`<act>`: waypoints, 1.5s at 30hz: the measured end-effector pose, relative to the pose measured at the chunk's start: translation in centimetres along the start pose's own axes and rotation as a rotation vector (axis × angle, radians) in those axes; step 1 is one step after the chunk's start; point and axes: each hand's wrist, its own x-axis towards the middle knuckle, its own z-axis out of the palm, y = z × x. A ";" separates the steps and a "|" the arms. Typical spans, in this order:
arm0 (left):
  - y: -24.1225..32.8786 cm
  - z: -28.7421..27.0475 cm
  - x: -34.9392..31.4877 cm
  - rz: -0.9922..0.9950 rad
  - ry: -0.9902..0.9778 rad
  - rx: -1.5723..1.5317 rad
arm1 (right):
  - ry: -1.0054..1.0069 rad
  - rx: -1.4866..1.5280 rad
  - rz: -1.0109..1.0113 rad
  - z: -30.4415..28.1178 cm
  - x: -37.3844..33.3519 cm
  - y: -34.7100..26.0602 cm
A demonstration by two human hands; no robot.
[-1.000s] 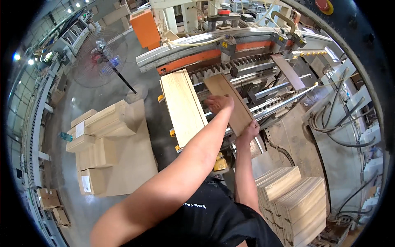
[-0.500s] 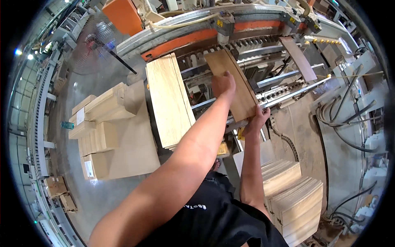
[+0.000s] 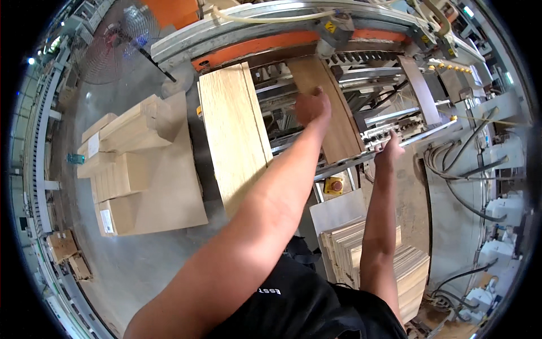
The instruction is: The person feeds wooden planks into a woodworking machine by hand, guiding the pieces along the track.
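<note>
Left arm (image 3: 275, 200) outstretched, the left hand (image 3: 313, 108) is at the brown board (image 3: 340, 130), whether pinching I can't tell, while the right hand (image 3: 388, 151) hovers alongside, fingers spread.

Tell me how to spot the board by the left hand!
Find the long orange strip. Below it in the picture, between a pale board on the left and a narrow board on the right, lies the brown board, by the left hand. It's darker than the pale one and wider than the narrow one.
</note>
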 end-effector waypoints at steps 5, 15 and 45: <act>-0.5 0.9 0.8 0.027 -0.034 0.038 | 0.051 -0.124 -0.124 -0.8 3.3 1.8; -0.4 1.5 1.1 -0.003 -0.020 -0.071 | 0.140 -0.328 -0.124 -0.1 4.1 1.8; 0.3 0.5 0.8 0.027 -0.154 0.027 | 0.297 -0.599 -0.029 1.5 0.5 0.6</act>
